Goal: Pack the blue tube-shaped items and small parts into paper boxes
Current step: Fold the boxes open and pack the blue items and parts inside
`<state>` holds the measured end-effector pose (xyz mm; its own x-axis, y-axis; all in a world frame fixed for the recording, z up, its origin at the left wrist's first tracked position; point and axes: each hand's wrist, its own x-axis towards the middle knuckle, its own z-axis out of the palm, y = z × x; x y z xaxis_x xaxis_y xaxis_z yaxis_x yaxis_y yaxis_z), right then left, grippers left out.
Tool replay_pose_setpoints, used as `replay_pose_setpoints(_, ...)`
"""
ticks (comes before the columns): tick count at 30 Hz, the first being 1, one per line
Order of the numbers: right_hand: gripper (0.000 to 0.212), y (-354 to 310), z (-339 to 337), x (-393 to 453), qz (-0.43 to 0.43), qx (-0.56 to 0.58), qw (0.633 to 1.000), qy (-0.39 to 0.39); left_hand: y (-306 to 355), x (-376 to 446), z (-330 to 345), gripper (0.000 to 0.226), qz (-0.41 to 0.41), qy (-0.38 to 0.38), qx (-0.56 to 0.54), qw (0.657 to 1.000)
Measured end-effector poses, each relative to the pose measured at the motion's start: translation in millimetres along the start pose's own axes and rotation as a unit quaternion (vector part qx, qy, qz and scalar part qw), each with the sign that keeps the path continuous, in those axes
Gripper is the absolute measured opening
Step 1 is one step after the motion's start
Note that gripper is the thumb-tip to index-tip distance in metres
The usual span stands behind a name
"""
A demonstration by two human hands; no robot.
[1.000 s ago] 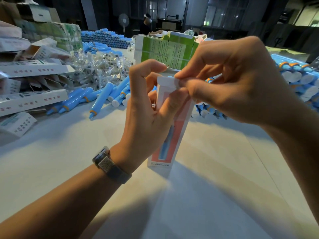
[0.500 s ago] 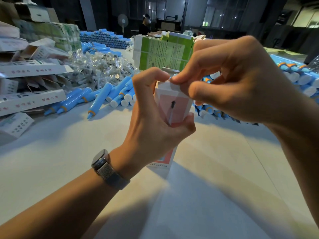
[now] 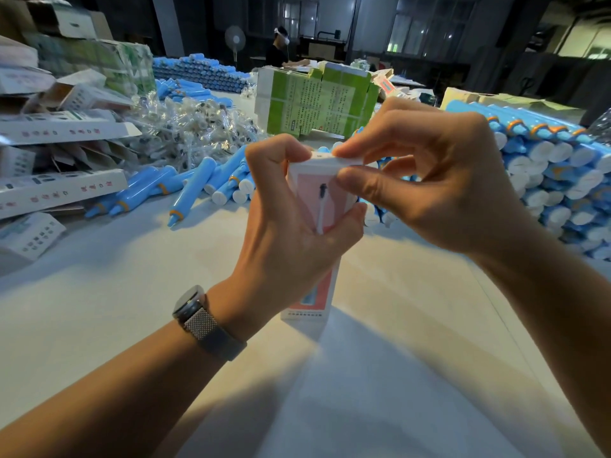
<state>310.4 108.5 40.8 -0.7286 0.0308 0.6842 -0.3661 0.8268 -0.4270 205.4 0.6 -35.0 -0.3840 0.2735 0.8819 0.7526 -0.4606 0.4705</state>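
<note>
Both hands hold the box (image 3: 317, 200) upright on the counter (image 3: 99, 309): left hand (image 3: 291, 233) grips its body, right hand (image 3: 426, 180) pinches the flap; light, crushable card, so squeeze gently at the edges.

A white table (image 3: 99, 309) fills the lower view. A wristwatch (image 3: 201, 320) with a mesh band sits at about 7 o'clock of centre. At 12 o'clock, far back, a standing fan (image 3: 235, 39) rises beside a seated person (image 3: 279, 49) wearing a headset. Behind them run dark windows (image 3: 420, 34), toward 1 o'clock. A pillar (image 3: 167, 24) stands at 11 o'clock. At 10 o'clock, in the upper left corner, a cardboard carton (image 3: 71, 21) tops a stack. At 2 o'clock, on the far right edge of the table, a brown carton (image 3: 515, 102) lies behind the goods there.
</note>
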Motion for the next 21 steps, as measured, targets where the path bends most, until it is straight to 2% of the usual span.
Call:
replay_pose_setpoints(4, 0.015, 0, 1, 1, -0.028, -0.022, 0.999, -0.003, 2, -1, -1, 0.059, -0.004, -0.002, 0.007, 1.000)
replay_pose_setpoints(8, 0.012, 2, 3, 1, -0.011, -0.022, 1.000, 0.008, 2, -1, -1, 0.055, -0.016, -0.001, 0.010, 1.000)
replay_pose_setpoints(11, 0.011, 6, 12, 0, 0.003, -0.036, 0.998, 0.044, -2, -2, -7, 0.038, -0.016, -0.019, -0.029, 0.999)
replay_pose_setpoints(13, 0.011, 10, 17, -1, 0.003, -0.069, 0.995, 0.068, -4, -3, -10, 0.032, -0.052, -0.009, -0.066, 0.996)
replay_pose_setpoints(15, 0.029, 15, 24, -4, 0.010, -0.130, 0.988, 0.082, -1, -1, -9, 0.028, -0.096, 0.019, -0.092, 0.991)
replay_pose_setpoints(19, 0.091, 18, 52, -20, 0.065, -0.176, 0.982, 0.033, 5, 4, -14, 0.016, -0.141, 0.044, -0.151, 0.977)
replay_pose_setpoints(21, 0.101, 16, 61, -22, 0.093, -0.144, 0.985, 0.026, 4, 6, -18, 0.014, -0.146, 0.029, -0.226, 0.963)
